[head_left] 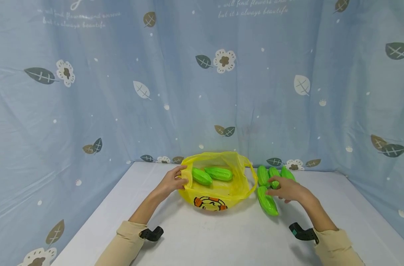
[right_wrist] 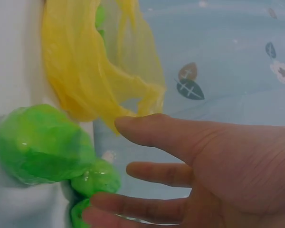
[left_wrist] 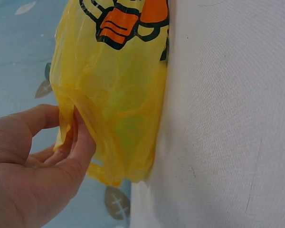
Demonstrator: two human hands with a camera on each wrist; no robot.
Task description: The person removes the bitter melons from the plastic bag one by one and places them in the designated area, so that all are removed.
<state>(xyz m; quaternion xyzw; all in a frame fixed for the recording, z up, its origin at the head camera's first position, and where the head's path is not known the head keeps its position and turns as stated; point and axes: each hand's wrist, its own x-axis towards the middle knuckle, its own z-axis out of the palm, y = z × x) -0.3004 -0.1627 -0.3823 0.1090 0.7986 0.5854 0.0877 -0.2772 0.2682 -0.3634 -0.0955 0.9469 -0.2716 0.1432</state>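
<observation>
A yellow plastic bag (head_left: 233,197) with a cartoon print stands on the table, its mouth spread open. Two bright green, ridged, gourd-like vegetables (head_left: 219,173) lie inside it. My left hand (head_left: 173,181) pinches the bag's left handle between thumb and fingers; in the left wrist view the thin yellow handle (left_wrist: 65,116) passes between them. Over several more such vegetables right of the bag hovers my right hand (head_left: 286,189), fingers spread and nothing held. The nearest vegetable (head_left: 267,201) lies just below its fingertips; the others (head_left: 263,175) sit behind, partly hidden by the hand.
A white-covered table (head_left: 222,236) reaches back to a blue curtain (head_left: 175,111) printed with leaves and flowers. The bag's right handle loop (head_left: 254,177) sticks out close to the loose vegetables. Black camera mounts (head_left: 152,234) sit on both wrists.
</observation>
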